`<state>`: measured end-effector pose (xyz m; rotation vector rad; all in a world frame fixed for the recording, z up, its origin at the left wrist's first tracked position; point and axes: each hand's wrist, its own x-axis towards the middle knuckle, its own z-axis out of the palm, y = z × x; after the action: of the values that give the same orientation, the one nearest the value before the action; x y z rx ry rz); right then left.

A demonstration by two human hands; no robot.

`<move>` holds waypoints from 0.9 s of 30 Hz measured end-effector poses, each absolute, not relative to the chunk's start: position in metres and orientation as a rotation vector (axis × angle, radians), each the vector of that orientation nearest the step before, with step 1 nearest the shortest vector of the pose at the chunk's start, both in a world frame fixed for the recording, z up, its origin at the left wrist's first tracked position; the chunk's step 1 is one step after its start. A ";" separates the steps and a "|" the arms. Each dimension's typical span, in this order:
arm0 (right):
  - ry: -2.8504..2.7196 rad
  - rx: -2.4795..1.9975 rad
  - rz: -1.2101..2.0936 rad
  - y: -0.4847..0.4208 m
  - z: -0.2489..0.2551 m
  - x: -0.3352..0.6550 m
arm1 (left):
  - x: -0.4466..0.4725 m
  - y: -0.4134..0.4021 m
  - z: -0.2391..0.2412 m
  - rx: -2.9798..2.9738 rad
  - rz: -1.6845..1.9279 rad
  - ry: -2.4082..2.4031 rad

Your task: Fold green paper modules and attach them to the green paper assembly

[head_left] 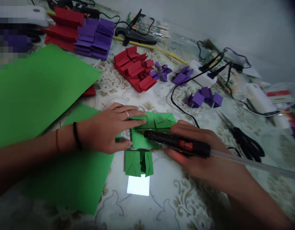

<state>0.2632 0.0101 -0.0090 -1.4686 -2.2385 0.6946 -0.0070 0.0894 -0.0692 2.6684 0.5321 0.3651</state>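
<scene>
My right hand is wrapped round a black hot glue gun with a clear glue stick coming out of its back end. The gun's nozzle points left, over a green folded paper piece. My left hand, fingers stretched out, rests against the left side of that piece; a ring is on one finger. Just below lies a smaller green folded paper piece. Whether the nozzle tip touches the paper, I cannot tell.
Large green paper sheets lie at the left. Red folded papers and purple folded papers stand farther back. Black scissors lie at the right. A power strip has cords, one running to the glue gun's side.
</scene>
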 end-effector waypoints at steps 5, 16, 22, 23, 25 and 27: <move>-2.251 -1.505 0.666 0.012 -0.016 0.262 | -0.007 0.090 -0.070 2.667 0.382 0.524; -2.277 -1.473 0.653 0.015 -0.017 0.258 | -0.007 0.090 -0.070 2.665 0.378 0.523; -2.261 -1.473 0.649 0.011 -0.019 0.264 | -0.008 0.090 -0.069 2.658 0.379 0.532; -2.257 -1.475 0.654 0.011 -0.018 0.265 | -0.008 0.090 -0.069 2.663 0.375 0.530; -2.255 -1.493 0.679 0.009 -0.016 0.265 | -0.008 0.090 -0.069 2.670 0.371 0.523; -2.264 -1.528 0.710 0.007 -0.012 0.266 | -0.008 0.090 -0.069 2.665 0.374 0.516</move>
<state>0.2665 0.0074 -0.0119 -1.5284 -2.2642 0.7103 -0.0078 0.0902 -0.0691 2.6648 0.5157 0.3741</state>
